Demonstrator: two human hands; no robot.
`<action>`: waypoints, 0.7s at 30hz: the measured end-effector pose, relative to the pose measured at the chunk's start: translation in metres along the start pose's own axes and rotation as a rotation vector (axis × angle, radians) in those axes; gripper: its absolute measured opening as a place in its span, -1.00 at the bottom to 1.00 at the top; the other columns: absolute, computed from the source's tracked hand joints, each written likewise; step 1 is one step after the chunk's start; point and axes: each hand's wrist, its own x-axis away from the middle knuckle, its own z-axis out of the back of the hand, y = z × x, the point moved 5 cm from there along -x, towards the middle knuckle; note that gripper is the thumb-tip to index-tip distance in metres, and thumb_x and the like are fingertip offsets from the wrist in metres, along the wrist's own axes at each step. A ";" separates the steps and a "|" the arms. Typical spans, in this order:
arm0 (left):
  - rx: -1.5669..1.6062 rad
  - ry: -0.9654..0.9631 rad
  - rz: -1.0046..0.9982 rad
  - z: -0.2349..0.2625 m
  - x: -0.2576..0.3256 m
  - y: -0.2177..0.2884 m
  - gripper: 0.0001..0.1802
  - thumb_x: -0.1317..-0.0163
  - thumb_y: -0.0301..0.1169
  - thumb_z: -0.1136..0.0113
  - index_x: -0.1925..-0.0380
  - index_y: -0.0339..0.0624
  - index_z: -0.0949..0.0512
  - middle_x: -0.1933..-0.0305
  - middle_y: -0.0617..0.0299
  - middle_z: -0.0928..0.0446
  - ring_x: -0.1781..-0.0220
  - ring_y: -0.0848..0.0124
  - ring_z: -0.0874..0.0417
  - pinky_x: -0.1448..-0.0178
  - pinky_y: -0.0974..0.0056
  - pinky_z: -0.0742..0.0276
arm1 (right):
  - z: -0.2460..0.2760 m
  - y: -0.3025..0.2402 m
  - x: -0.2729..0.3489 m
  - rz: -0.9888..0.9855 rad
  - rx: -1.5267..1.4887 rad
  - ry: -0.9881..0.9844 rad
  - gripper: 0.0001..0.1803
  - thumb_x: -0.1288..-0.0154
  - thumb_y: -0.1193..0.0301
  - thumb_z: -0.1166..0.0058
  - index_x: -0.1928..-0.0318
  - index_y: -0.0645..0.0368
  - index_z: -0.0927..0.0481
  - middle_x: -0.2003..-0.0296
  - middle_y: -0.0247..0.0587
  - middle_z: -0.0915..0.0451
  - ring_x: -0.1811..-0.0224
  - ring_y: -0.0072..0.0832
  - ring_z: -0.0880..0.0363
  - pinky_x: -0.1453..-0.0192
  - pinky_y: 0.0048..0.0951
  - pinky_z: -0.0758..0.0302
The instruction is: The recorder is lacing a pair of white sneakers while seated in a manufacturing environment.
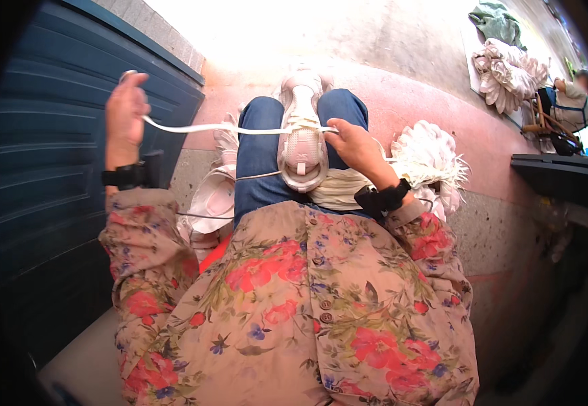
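A pale pinkish-white sneaker (303,157) lies between my knees, its heel and pull tab toward me and its toe pointing away. A white shoelace (206,127) stretches from its eyelets out to the left. My left hand (126,111), raised well left of the sneaker, is closed on that lace. Close to the sneaker's right side, my right hand (356,145) pinches a short length of lace between thumb and fingers. Across my lap, just right of the heel, lies a bundle of cream-white laces (340,189).
Piled sneakers (214,196) are at my left, and another heap with loose laces (429,162) is at my right. A dark blue panelled door (98,88) stands close on the left. Far right are more shoes (507,74) and a seated person (573,101).
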 end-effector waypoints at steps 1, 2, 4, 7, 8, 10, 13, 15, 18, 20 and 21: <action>-0.121 -0.108 0.004 -0.018 0.006 -0.019 -0.79 -0.23 -0.35 0.02 0.33 -0.28 -0.51 0.67 0.46 -0.25 0.62 0.62 -0.21 0.53 0.46 -0.15 | 0.004 -0.008 0.001 0.003 0.000 -0.004 -0.71 -0.17 0.26 0.03 0.22 0.23 -0.50 0.41 0.10 -0.52 0.31 -0.01 -0.48 0.27 -0.15 -0.37; -0.224 -0.131 -0.031 -0.042 0.013 -0.041 -0.79 -0.22 -0.36 0.02 0.36 -0.28 -0.53 0.63 0.42 -0.33 0.62 0.61 -0.26 0.52 0.46 -0.20 | 0.004 -0.013 0.002 -0.029 -0.006 -0.086 -0.70 -0.17 0.24 0.04 0.30 0.25 -0.50 0.43 0.11 -0.52 0.31 -0.01 -0.48 0.27 -0.15 -0.37; -0.437 -0.275 -0.047 -0.095 0.033 -0.069 -0.77 -0.21 -0.37 0.02 0.40 -0.29 -0.56 0.57 0.34 -0.45 0.59 0.58 -0.35 0.48 0.45 -0.30 | 0.004 -0.017 0.007 -0.051 -0.036 -0.136 -0.67 -0.19 0.23 0.06 0.48 0.29 -0.48 0.50 0.14 -0.49 0.33 0.01 -0.47 0.30 -0.13 -0.36; -0.706 -0.533 -0.069 -0.156 0.063 -0.097 -0.78 -0.17 -0.37 0.00 0.42 -0.27 -0.58 0.57 0.17 -0.51 0.56 0.49 -0.46 0.43 0.39 -0.37 | -0.002 -0.007 0.011 0.019 -0.017 -0.159 -0.69 -0.20 0.28 0.05 0.44 0.34 -0.47 0.58 0.09 -0.47 0.49 -0.07 -0.46 0.41 -0.25 -0.33; -0.767 -0.537 -0.252 -0.166 0.070 -0.109 -0.78 -0.15 -0.36 -0.01 0.42 -0.25 -0.58 0.56 0.11 -0.52 0.54 0.40 -0.50 0.42 0.35 -0.39 | -0.003 -0.010 0.012 0.025 -0.019 -0.167 -0.69 -0.20 0.28 0.05 0.44 0.34 -0.47 0.58 0.09 -0.47 0.49 -0.07 -0.46 0.41 -0.25 -0.33; -0.821 -0.556 -0.433 -0.185 0.082 -0.120 -0.79 -0.13 -0.35 -0.02 0.42 -0.24 -0.58 0.54 0.05 -0.53 0.52 0.32 -0.54 0.41 0.31 -0.41 | -0.004 -0.011 0.013 0.019 0.000 -0.181 -0.66 -0.19 0.25 0.09 0.50 0.32 -0.44 0.54 0.14 -0.47 0.38 0.04 -0.45 0.33 -0.11 -0.34; -1.160 -0.571 -0.493 -0.199 0.099 -0.116 -0.80 -0.11 -0.32 -0.02 0.50 -0.18 -0.57 0.54 0.04 -0.52 0.48 0.17 -0.55 0.41 0.20 -0.37 | -0.001 -0.009 0.012 -0.039 -0.041 -0.185 -0.65 -0.19 0.25 0.08 0.51 0.34 -0.43 0.53 0.16 -0.46 0.36 0.04 -0.45 0.33 -0.12 -0.34; -1.364 -0.571 -0.569 -0.203 0.103 -0.113 -0.80 -0.10 -0.30 -0.02 0.57 -0.13 -0.54 0.58 0.11 -0.52 0.51 0.14 -0.53 0.42 0.14 -0.31 | 0.000 -0.006 0.011 -0.039 -0.061 -0.187 -0.65 -0.19 0.24 0.08 0.51 0.34 -0.43 0.53 0.17 -0.46 0.36 0.04 -0.45 0.33 -0.13 -0.34; -1.376 -0.546 -0.616 -0.201 0.104 -0.118 -0.80 -0.11 -0.31 -0.01 0.60 -0.12 -0.52 0.62 0.10 -0.50 0.56 0.16 -0.53 0.43 0.14 -0.25 | -0.002 0.002 0.011 -0.042 -0.100 -0.197 -0.65 -0.19 0.24 0.07 0.50 0.34 -0.44 0.53 0.17 -0.46 0.38 0.04 -0.44 0.33 -0.13 -0.33; -1.386 -0.521 -0.576 -0.198 0.104 -0.120 -0.80 -0.11 -0.32 -0.01 0.59 -0.12 -0.52 0.63 0.09 -0.50 0.57 0.15 -0.53 0.43 0.14 -0.26 | -0.002 0.005 0.010 -0.082 -0.167 -0.197 -0.65 -0.19 0.24 0.08 0.47 0.34 -0.46 0.54 0.17 -0.47 0.39 0.04 -0.44 0.34 -0.15 -0.34; -1.392 -0.491 -0.537 -0.195 0.103 -0.120 -0.81 -0.11 -0.32 -0.01 0.59 -0.13 -0.52 0.65 0.08 -0.49 0.59 0.15 -0.52 0.43 0.15 -0.27 | -0.001 0.004 0.009 -0.085 -0.172 -0.196 -0.65 -0.19 0.24 0.08 0.47 0.34 -0.46 0.54 0.17 -0.47 0.39 0.04 -0.44 0.34 -0.15 -0.34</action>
